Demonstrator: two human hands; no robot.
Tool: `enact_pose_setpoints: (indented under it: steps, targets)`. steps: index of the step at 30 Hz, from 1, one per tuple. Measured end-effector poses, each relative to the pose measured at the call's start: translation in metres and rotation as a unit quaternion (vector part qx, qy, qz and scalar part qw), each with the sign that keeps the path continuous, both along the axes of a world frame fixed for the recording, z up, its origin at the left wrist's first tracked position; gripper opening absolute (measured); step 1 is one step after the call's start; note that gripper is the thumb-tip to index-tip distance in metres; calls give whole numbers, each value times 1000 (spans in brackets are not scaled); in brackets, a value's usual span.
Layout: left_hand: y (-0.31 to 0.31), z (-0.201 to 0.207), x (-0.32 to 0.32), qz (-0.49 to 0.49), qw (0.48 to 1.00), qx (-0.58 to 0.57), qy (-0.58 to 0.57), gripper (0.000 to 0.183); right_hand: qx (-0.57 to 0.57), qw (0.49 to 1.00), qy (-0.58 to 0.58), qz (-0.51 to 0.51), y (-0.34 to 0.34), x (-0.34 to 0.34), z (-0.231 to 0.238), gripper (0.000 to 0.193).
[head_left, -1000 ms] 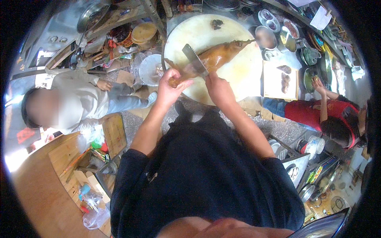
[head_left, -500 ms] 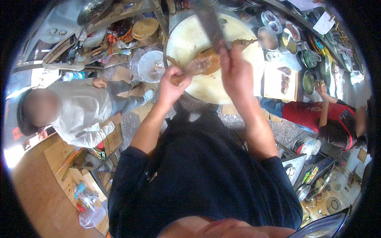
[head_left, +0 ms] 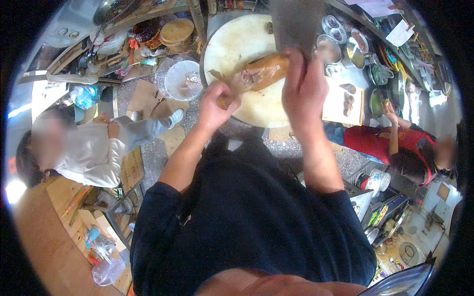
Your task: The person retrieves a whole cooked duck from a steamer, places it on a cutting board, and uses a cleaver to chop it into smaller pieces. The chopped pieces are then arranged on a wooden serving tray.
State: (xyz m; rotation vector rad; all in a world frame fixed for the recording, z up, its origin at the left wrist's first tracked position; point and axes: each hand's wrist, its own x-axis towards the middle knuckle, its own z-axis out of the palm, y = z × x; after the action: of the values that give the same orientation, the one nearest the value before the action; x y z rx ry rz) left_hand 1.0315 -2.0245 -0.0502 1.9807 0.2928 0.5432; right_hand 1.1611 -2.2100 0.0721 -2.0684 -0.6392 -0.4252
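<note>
Grey metal cleaver (head_left: 297, 24) shifted rightward over round cream board (head_left: 229, 56) | right hand (head_left: 307, 86) gripping it | left hand (head_left: 216, 102) pinching glossy brown meat (head_left: 271, 73)

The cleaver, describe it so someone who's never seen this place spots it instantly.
Find the big round cream-coloured board at top centre. Over its right side is the person's right hand, and the cleaver extends from it toward the top edge. It's the broad, grey, blurred blade, unlike the golden-brown meat beside it.
</note>
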Motion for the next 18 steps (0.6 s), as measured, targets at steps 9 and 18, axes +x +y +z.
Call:
enact_pose_setpoints:
  steps: [9,18]
  targets:
    - [-5,-7,-11,-8,997,-52,54,40,-341,897,273,75,1,-11,-86,36]
    - [4,20,-12,32,970,-213,108,27,-334,897,282,64,-16,-33,-97,27]
